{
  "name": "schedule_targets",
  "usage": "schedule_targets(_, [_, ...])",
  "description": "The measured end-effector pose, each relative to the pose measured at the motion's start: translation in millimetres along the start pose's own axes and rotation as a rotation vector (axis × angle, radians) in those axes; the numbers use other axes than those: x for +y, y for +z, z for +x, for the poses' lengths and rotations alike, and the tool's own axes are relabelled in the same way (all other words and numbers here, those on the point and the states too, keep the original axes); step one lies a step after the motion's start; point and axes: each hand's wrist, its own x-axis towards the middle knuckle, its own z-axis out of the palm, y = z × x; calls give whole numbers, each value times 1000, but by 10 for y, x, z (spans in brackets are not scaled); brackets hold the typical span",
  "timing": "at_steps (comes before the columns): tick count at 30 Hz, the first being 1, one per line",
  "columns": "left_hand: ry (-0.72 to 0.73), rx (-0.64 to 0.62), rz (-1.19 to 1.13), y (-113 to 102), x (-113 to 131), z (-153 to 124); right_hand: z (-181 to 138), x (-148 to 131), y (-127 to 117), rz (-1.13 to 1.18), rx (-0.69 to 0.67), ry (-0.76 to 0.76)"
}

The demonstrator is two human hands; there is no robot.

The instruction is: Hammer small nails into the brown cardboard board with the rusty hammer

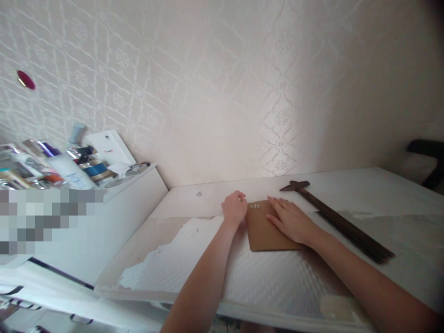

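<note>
A brown board [263, 230] with rounded corners is lying on the white table [364, 189] in front of the person, and a row of small pale marks is showing near its upper left corner, too small to be read as letters or anything else. The right hand [289, 219] is resting palm down on the board, its fingers released and stretched out over the surface. The left hand [236, 206] is sitting at the upper left edge, its fingers curling inward; whether they are grasping anything, I cannot tell.

To the right, a hammer [347, 224] is lying with its dark head toward the wall, no lettering showing on it. Two thin grey pieces [199, 194] are lying left of the hands.

On the side cabinet [132, 222], a white box [111, 147] is bearing a small black emblem above a short reddish line, neither legible. A pale bottle [74, 172] is carrying bluish print that is blurring beyond reading, and a blue-banded jar [95, 169] is standing beside it.
</note>
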Motion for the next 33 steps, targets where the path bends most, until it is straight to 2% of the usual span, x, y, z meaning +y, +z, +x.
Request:
schedule_targets(6, [18, 72, 32, 75, 67, -28, 13, -154, -179, -84, -14, 47])
schedule_targets(10, [-7, 87, 23, -1, 15, 135, 22, -144, -206, -78, -2, 46])
schedule_targets(14, [-52, 84, 198, -249, -271, 407, 43, -116, -186, -68, -2, 55])
schedule_targets(17, [-177, 87, 365, -498, -604, 588, 59, -109, -170, -71, 0, 55])
schedule_targets(22, [-278, 79, 417, -827, -1087, 776, 64, -113, -154, -88, 9, 74])
schedule_targets(27, [-323, 27, 426, -893, -1321, 859, 61, -117, -169, -79, 2, 71])
schedule_targets(33, [-352, 18, 431, -849, -1381, 897, 65, -103, -162, -63, -2, 76])
